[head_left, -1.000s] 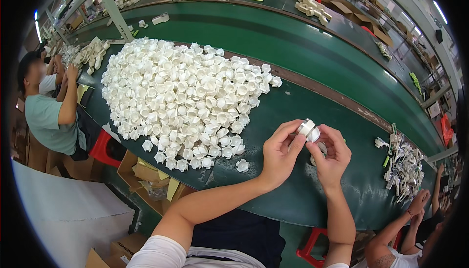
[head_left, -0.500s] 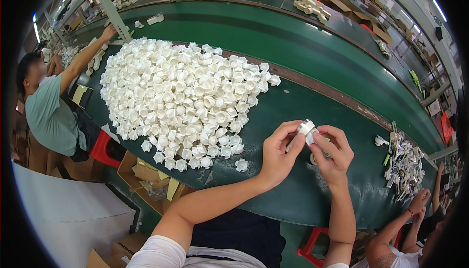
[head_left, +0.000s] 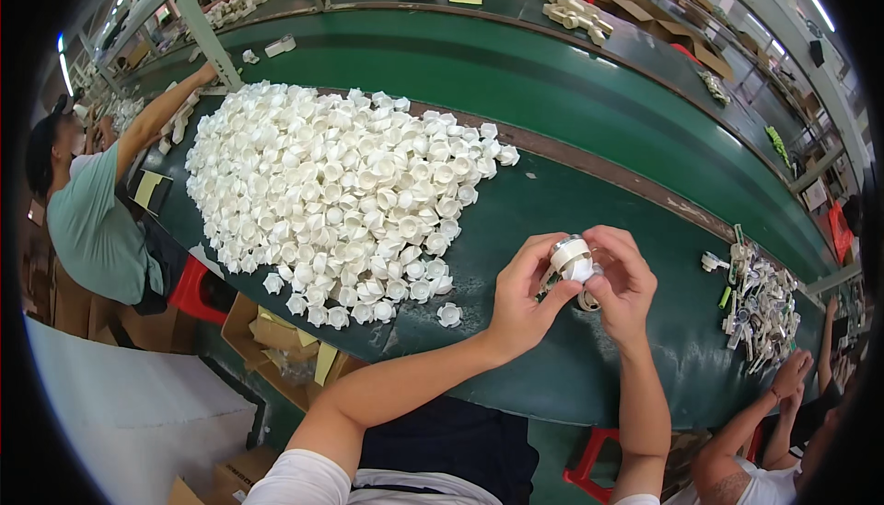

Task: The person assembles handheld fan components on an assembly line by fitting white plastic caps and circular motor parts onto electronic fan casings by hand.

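Above the green bench, both my hands are closed round a small white round part with a shiny silver band (head_left: 572, 251). My left hand (head_left: 523, 295) grips it from the left, thumb bent toward its lower end. From the other side, the fingers of my right hand (head_left: 630, 286) curl against it, and they partly hide a whitish piece at its lower end. Another round object (head_left: 587, 301) shows just below, between the hands, mostly covered. Left of my hands lies a large heap of white flower-shaped plastic cups (head_left: 341, 201), with one loose cup (head_left: 449, 314) nearest my left hand.
A pile of slim white and silver pieces (head_left: 760, 307) lies at the right end of the bench. Behind the bench runs a green conveyor belt (head_left: 442, 54). Co-workers sit at left and right, by red stools (head_left: 195, 291). An open carton (head_left: 241, 325) stands below the bench's front edge.
The banded part has turned in my hands, its silver end now facing up and away. My right-hand fingers have curled further round it. The whole view has shifted slightly.
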Available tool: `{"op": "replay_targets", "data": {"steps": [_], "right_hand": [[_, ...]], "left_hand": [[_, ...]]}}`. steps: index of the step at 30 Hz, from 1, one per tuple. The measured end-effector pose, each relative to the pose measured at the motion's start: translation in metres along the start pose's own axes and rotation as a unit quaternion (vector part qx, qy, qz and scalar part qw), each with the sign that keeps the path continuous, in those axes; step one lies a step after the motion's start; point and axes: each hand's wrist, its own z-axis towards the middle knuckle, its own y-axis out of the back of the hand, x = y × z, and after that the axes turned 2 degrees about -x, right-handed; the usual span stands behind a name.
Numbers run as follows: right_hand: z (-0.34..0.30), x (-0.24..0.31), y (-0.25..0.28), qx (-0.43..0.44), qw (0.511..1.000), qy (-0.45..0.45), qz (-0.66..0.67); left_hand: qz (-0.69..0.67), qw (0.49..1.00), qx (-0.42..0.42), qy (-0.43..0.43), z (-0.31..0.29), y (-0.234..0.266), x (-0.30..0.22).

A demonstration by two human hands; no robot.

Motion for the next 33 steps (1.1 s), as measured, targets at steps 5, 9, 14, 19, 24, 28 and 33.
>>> {"op": "replay_targets", "data": {"steps": [5,9,14,19,24,28,33], "right_hand": [[-0.003,-0.002,0.001,0.027,0.995,-0.059,0.081],[-0.006,-0.002,0.002,0.034,0.995,-0.063,0.072],[-0.006,-0.002,-0.009,0.017,0.993,-0.079,0.087],[-0.003,-0.014,-0.022,0.042,0.991,-0.124,0.035],[-0.003,-0.026,0.027,-0.129,0.936,-0.325,0.044],[0.006,-0.063,0.062,-0.324,0.888,-0.221,0.241],[0.005,-0.061,0.069,-0.152,0.960,-0.237,0.005]], "left_hand": [[0.041,0.998,0.032,-0.037,-0.002,0.000,-0.005],[0.095,0.994,0.040,-0.047,-0.002,0.000,-0.004],[0.134,0.988,0.027,-0.067,-0.001,0.004,0.001],[0.198,0.978,-0.034,-0.057,0.001,0.015,-0.005],[0.317,0.941,-0.123,0.010,-0.001,-0.013,0.022],[0.352,0.929,-0.118,0.006,-0.007,-0.001,0.018],[0.429,0.897,0.111,0.006,-0.017,0.000,0.052]]}}
